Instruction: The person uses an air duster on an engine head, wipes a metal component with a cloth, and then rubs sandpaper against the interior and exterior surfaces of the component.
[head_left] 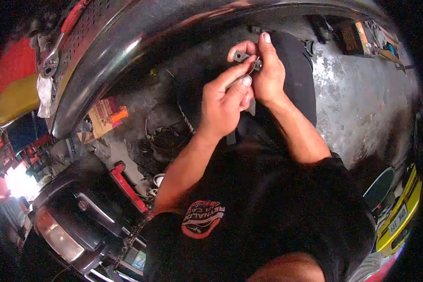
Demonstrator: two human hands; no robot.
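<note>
View: seen from above the person's own chest, looking down at two bare hands raised in front of a black shirt (268,207) with a red logo.
Left hand: the left hand (223,103) is in the upper middle of the view. Its fingers are curled, and its forefinger and thumb pinch the lower edge of a small grey metal part (241,56).
Right hand: the right hand (270,73) touches the left. Its fingers are closed around the same part from the other side, with one fingertip pointing up.
Held thing: the small grey metal part is flat, with a hole near one end. It sits between the fingertips of both hands, lifted clear of the floor.
Below the hands: a thin grey strip (252,108) shows under the knuckles. What it is cannot be told.
Behind the hands: a dark rounded shape (298,80) lies on the stained concrete floor (362,108).
Upper left: a wide, shiny, curved metal guard (127,47) arcs across the top. A wrench (51,58) hangs beside it.
Left side: an orange box (110,113) sits near the guard, and a red bar (127,188) lies lower down.
Lower left: the front of a dark vehicle with a headlight (56,237).
Lower right: a yellow number plate (399,218) at the edge.
</note>
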